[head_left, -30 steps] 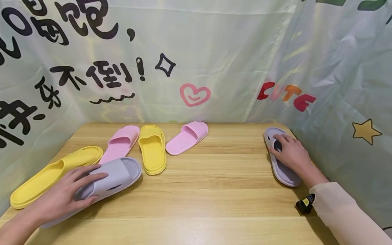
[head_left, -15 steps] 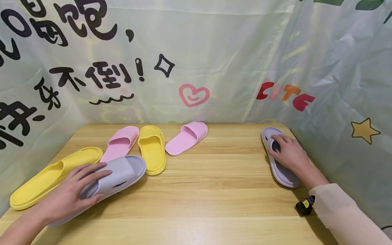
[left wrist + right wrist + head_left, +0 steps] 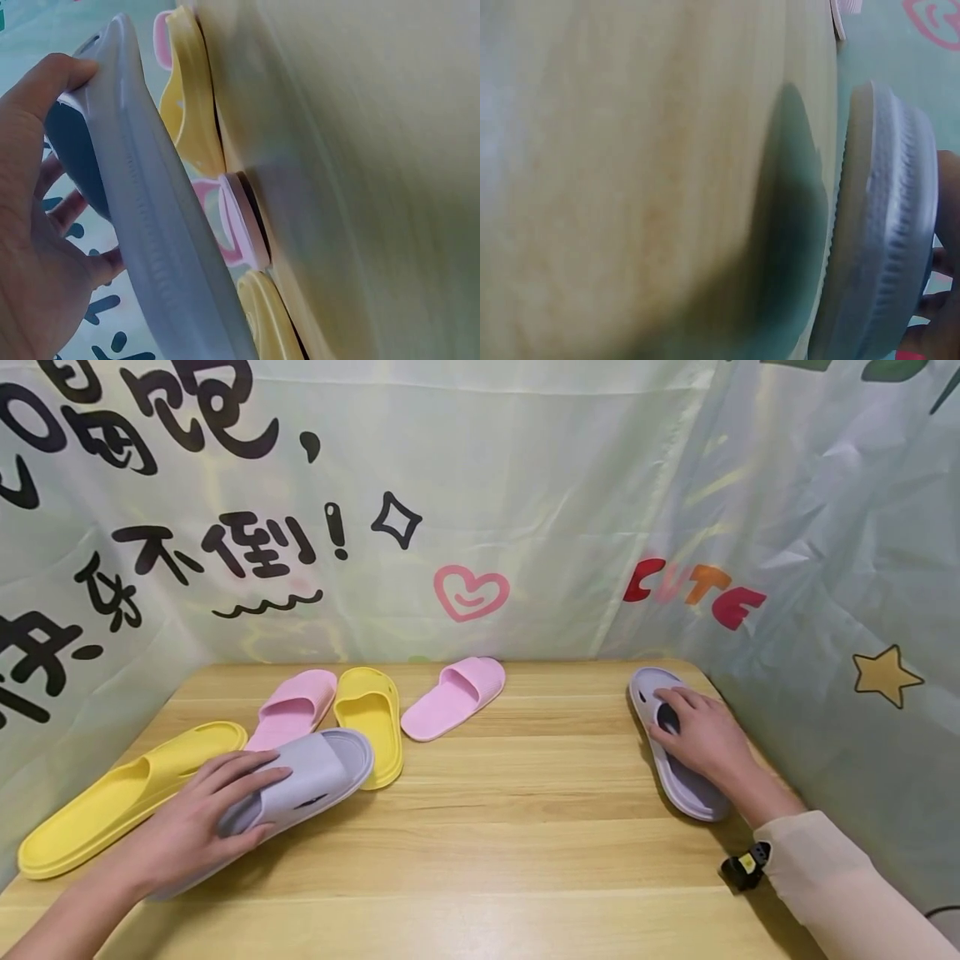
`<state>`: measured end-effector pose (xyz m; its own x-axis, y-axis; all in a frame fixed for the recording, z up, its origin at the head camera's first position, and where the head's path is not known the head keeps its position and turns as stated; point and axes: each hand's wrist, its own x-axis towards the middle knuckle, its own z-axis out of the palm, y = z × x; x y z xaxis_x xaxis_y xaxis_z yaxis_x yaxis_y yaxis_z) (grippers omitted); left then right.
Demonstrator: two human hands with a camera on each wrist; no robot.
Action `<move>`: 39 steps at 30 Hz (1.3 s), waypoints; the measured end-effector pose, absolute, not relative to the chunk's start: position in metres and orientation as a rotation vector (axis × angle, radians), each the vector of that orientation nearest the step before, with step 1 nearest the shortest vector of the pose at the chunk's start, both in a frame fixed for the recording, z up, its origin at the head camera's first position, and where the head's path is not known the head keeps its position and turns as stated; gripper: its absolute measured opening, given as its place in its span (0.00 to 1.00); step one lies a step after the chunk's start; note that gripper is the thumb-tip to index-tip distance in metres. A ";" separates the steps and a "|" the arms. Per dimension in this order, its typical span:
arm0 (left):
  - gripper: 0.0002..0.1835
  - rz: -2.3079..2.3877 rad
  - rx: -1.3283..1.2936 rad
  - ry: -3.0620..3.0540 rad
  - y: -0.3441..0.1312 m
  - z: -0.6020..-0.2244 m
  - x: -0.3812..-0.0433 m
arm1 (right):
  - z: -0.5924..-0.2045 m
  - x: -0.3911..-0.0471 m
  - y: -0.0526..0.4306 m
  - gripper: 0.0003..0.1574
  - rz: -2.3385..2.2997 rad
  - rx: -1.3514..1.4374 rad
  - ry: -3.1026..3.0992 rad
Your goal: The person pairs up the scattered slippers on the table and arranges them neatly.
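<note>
In the head view my left hand (image 3: 198, 810) grips a lavender-grey slide slipper (image 3: 318, 772) at its strap, toe pointing away and to the right. In the left wrist view this slipper (image 3: 157, 210) is raised off the table, its sole edge toward the camera and the thumb on the strap's side. At the far right my right hand (image 3: 705, 735) holds the matching slipper (image 3: 686, 789) by its strap, fingers over the top. The right wrist view shows that slipper (image 3: 889, 225) close over the tabletop, its shadow alongside.
A yellow slipper (image 3: 97, 827) lies at the left. Behind the left hand are a pink slipper (image 3: 300, 702), another yellow slipper (image 3: 367, 714) and another pink slipper (image 3: 453, 697). Printed cloth (image 3: 555, 527) walls the wooden table (image 3: 525, 860). A small black object (image 3: 745, 867) is by the right cuff.
My left hand has carried its slipper to the right and farther away, so it now overlaps the middle yellow slipper's front. The right hand's slipper has shifted slightly left.
</note>
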<state>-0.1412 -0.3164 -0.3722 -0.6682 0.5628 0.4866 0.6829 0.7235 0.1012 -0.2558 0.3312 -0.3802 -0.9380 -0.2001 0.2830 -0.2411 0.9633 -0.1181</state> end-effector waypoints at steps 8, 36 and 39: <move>0.38 -0.378 -0.905 -2.494 -0.310 -0.372 -0.148 | -0.379 -0.251 0.325 0.39 0.187 0.349 -2.820; 0.36 -0.394 -0.848 -2.455 -0.251 -0.359 -0.169 | -0.373 -0.232 0.302 0.40 0.175 0.435 -2.760; 0.36 -0.409 -0.849 -2.453 -0.243 -0.359 -0.172 | -0.372 -0.229 0.300 0.40 0.175 0.440 -2.764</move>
<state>-0.1720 -0.2434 -0.3587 -0.6755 0.4880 0.5528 0.6409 0.7593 0.1129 -0.2295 0.3002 -0.3722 -0.8957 -0.2798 0.3456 -0.3212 0.9446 -0.0677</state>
